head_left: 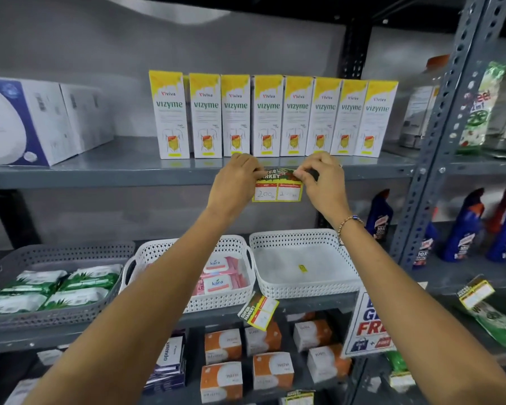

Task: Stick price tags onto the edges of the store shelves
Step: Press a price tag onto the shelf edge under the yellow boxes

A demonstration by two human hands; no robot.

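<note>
A yellow-edged price tag (277,190) with a "SUPER MARKET" header and handwritten "200" lies against the front edge of the grey upper shelf (129,176). My left hand (237,178) pinches the tag's top left corner. My right hand (323,179) pinches its top right corner. Both hands press the tag's top to the shelf edge, just below a row of yellow-and-white Vizyme boxes (268,116). Another tag (258,310) hangs tilted on the edge of the shelf below.
Blue-and-white boxes (27,121) stand at the upper left. Below sit a grey basket of green wipes (53,285), a white basket of Kara packs (216,276) and a white basket (304,258). Orange boxes (246,361) fill the bottom shelf. Blue bottles (465,229) stand behind the right upright.
</note>
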